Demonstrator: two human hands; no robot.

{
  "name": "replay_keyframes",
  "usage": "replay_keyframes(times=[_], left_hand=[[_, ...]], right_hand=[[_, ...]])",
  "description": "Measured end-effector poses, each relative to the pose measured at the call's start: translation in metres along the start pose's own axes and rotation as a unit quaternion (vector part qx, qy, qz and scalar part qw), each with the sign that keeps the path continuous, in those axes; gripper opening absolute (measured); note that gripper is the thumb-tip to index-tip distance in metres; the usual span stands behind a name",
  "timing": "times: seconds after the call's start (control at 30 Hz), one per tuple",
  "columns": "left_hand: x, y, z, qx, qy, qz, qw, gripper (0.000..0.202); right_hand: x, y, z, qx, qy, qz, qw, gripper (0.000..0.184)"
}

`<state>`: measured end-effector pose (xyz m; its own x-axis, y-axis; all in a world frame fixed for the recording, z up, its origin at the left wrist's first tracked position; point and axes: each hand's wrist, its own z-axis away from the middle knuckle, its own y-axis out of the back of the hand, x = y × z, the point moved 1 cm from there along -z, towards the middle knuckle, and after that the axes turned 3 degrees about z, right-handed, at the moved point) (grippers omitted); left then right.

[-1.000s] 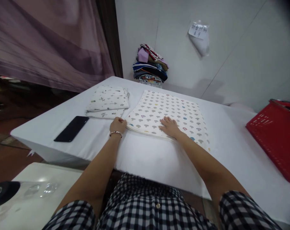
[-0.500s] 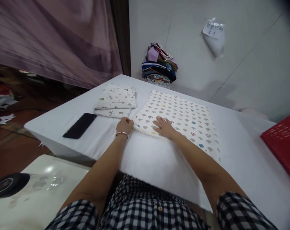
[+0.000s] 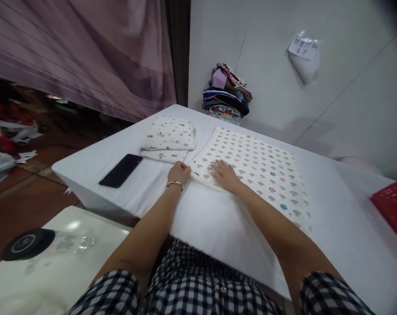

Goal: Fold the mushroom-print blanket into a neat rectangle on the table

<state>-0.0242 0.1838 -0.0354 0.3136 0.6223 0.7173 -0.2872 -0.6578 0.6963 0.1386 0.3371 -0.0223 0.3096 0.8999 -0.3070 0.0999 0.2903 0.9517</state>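
A white cloth with grey mushroom prints (image 3: 257, 162) lies flat in folded layers on the table. My left hand (image 3: 179, 173), a bracelet at its wrist, pinches the cloth's near left corner. Spread flat near the front edge of the same cloth is my right hand (image 3: 226, 176), fingers stretched out and palm down. Just beyond my left hand sits a second folded cloth (image 3: 167, 138), white with small plant prints, in a thicker bundle.
A black phone (image 3: 121, 170) lies on the white-covered table (image 3: 211, 218), left of my hands. Folded clothes (image 3: 226, 94) are stacked by the wall. At the right edge stands a red basket (image 3: 393, 210). A pale surface (image 3: 96, 223) at lower left bears a black round object (image 3: 28, 244).
The whole scene has shifted slightly to the right as the head camera turned left. Both hands keep nearly the same places on the mushroom-print cloth.
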Motion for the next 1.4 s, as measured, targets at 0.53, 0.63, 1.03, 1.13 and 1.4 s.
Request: replay_keyframes(times=[0.53,0.63,1.03,1.13,1.4], left_hand=[[-0.001,0.001,-0.001,0.006,0.002,0.045,0.999,0.012],[0.000,0.002,0.000,0.004,0.003,0.044,0.999,0.013],[0.000,0.001,0.000,-0.008,-0.004,0.045,0.999,0.013],[-0.001,0.001,0.000,-0.003,-0.002,0.049,0.999,0.011],[-0.001,0.002,0.000,-0.010,0.007,0.067,0.998,0.014]], right_hand=[[-0.033,-0.010,0.040,0.100,0.070,0.044,0.992,0.038],[-0.038,-0.009,0.041,0.094,0.059,0.067,0.992,0.036],[-0.049,-0.013,0.038,0.068,0.032,0.192,0.979,0.037],[-0.048,-0.007,0.036,0.089,0.016,0.182,0.979,0.038],[-0.048,-0.020,0.036,0.060,0.045,0.144,0.987,0.035]])
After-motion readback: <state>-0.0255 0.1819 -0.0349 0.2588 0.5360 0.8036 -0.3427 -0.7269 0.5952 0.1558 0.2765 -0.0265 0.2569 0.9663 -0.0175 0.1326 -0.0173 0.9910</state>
